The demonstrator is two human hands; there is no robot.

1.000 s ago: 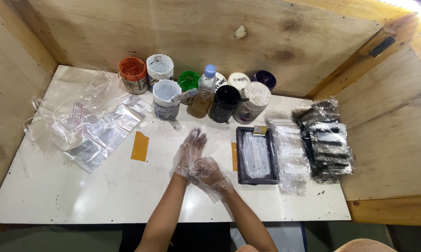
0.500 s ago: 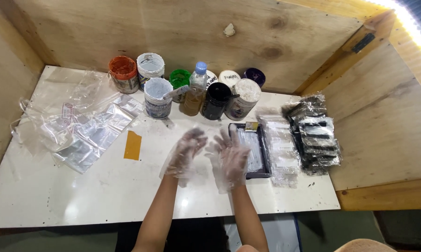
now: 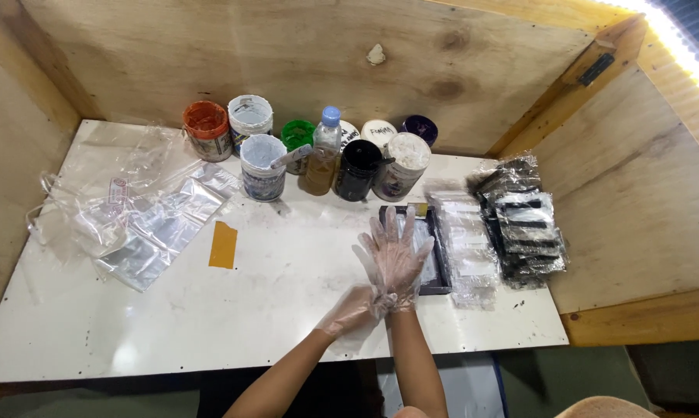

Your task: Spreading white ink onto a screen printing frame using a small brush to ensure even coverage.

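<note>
Both hands in thin clear plastic gloves, lower centre of frame. Right hand (image 3: 396,259) flat, fingers spread and pointing up-frame, holding nothing. Left hand (image 3: 357,307) pinches the cuff of the right glove (image 3: 402,290) at the wrist, fingers closed on the plastic.

Right fingertips overlap the dark rectangular tray (image 3: 434,251), just right of centre. Right of the tray, touching or nearly so, a stack of clear packets (image 3: 469,244); further right, a pile of black-and-clear packets (image 3: 523,224) near the tabletop's right edge.

All on a white tabletop (image 3: 210,325), speckled with small marks. Left of the hands, well apart, an orange-yellow card (image 3: 224,244) lies flat. Far left of frame, a loose heap of clear plastic bags (image 3: 132,213).

Upper centre, a cluster of paint jars: orange jar (image 3: 205,130), white jar (image 3: 249,116), a white tub (image 3: 262,166) with a stick in it, green jar (image 3: 297,135), black jar (image 3: 357,169), white-topped jar (image 3: 400,164), purple-lidded jar (image 3: 419,128). A plastic bottle (image 3: 323,155) with a blue cap and brownish liquid stands among them, between tub and black jar.

Plywood walls (image 3: 303,54) enclose the tabletop at back and sides.
</note>
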